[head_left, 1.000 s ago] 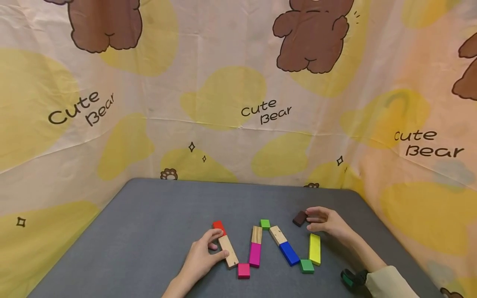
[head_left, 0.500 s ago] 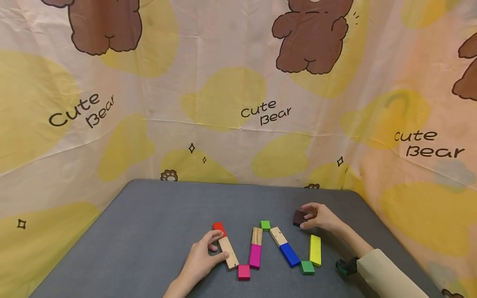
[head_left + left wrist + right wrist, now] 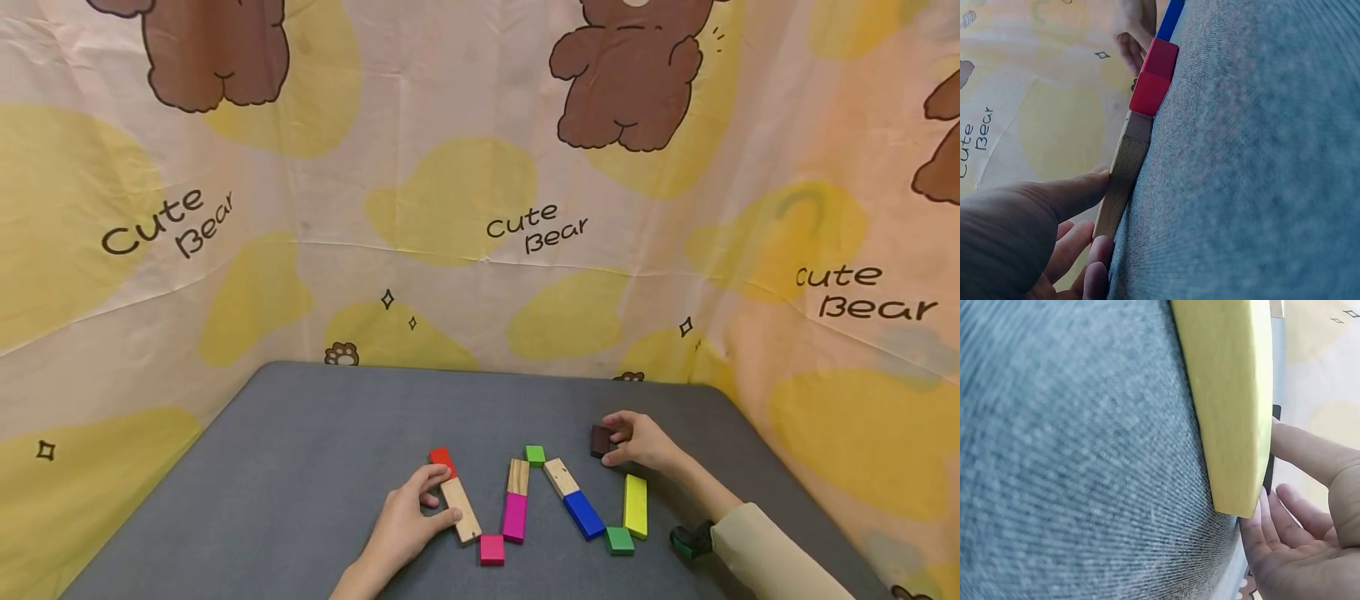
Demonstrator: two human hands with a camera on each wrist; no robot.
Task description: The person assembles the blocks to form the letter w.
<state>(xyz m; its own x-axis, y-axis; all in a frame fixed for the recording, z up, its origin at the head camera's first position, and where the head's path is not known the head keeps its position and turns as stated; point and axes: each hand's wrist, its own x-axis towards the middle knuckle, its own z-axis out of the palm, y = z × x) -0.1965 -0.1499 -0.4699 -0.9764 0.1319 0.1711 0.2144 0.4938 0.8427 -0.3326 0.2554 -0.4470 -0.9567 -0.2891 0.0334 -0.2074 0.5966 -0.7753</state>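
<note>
On the grey table [image 3: 315, 467], small colored blocks lie in a zigzag. My left hand [image 3: 405, 517] holds a plain wooden block [image 3: 460, 510] at the left end, its thumb on the side and a fingertip by the adjoining red block [image 3: 442, 460]. In the left wrist view the thumb presses the wooden block [image 3: 1124, 169] and curled fingers lie at its end. At the right, my right hand [image 3: 643, 443] grips a dark brown block [image 3: 599, 442] between thumb and fingers, beyond the yellow block [image 3: 635, 506]. In the right wrist view the yellow block [image 3: 1232, 412] covers much of the brown one.
Between the hands lie a pink block [image 3: 492, 550], a magenta block [image 3: 514, 517], a bright green block [image 3: 535, 455], a blue block [image 3: 583, 514] and a darker green block [image 3: 619, 541]. Two wooden blocks join this row. A bear-print cloth [image 3: 450, 200] rises behind the table.
My right hand has moved slightly left and closed on the dark brown block, which has turned from slanted to nearly straight. The left hand stays in place on the wooden block.
</note>
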